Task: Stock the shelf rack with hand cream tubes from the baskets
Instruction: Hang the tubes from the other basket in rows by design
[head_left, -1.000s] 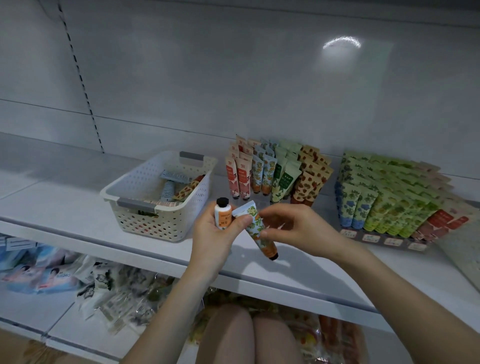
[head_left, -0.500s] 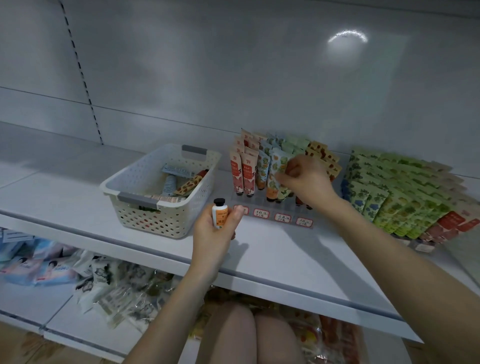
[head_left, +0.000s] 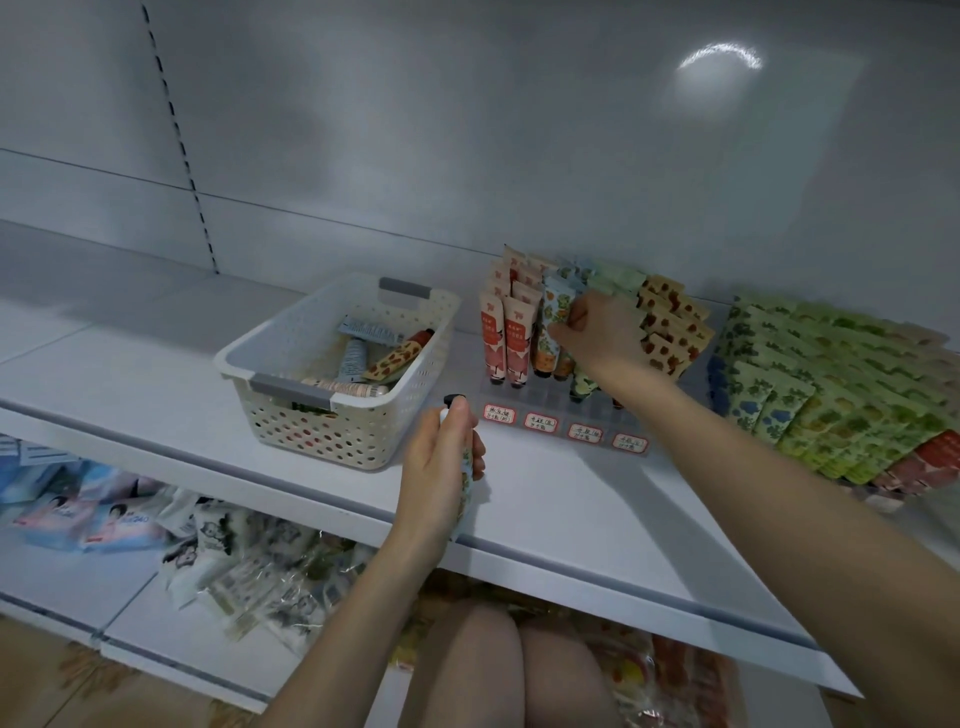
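— White shelf (head_left: 597, 509) comes first. What does the near left hand (head_left: 439, 467) hold?
— It grips a black-capped tube (head_left: 467, 470), just before the basket (head_left: 291, 410).
— And farther, the right hand (head_left: 605, 332)?
— It pinches a floral tube (head_left: 558, 312), standing in the rack (head_left: 597, 415). Tubes seem light and soft; better hold mid-body, gently.

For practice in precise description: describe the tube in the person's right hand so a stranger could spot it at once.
On the white shelf, beside the basket, stands a clear rack with red-edged labels. Just right of its pink tubes, the right hand pinches a pale tube printed with orange and green flowers.
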